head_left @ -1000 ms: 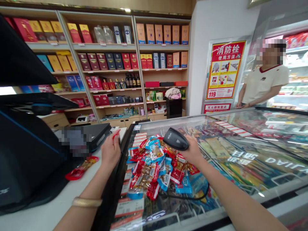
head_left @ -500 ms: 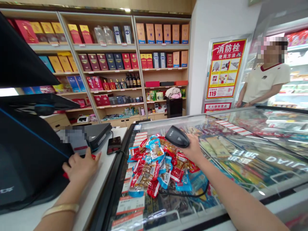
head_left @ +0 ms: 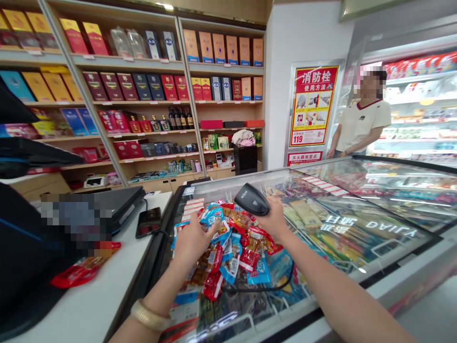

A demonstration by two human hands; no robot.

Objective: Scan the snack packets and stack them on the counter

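Observation:
My right hand (head_left: 273, 219) is wrapped round a black handheld barcode scanner (head_left: 252, 199), its head pointing left above the pile. My left hand (head_left: 193, 238), with a gold bracelet on the wrist, is at the left side of the pile, thumb and fingers apart beside a blue snack packet (head_left: 214, 215). Some of its fingertips are hidden. Several red and blue snack packets (head_left: 230, 255) lie heaped on the glass freezer top (head_left: 321, 281). A red snack packet (head_left: 85, 267) lies on the white counter at the left.
A phone (head_left: 149, 222) and a dark flat device (head_left: 124, 205) sit on the white counter (head_left: 103, 309), by a black monitor stand (head_left: 24, 257). The scanner's cable (head_left: 264, 289) loops over the glass. A person (head_left: 360, 119) stands beyond the freezer. Shelves of boxes (head_left: 143, 88) line the back wall.
My left hand has left the red packet on the counter and moved right to the pile. My right hand still holds the scanner. The view has turned slightly right.

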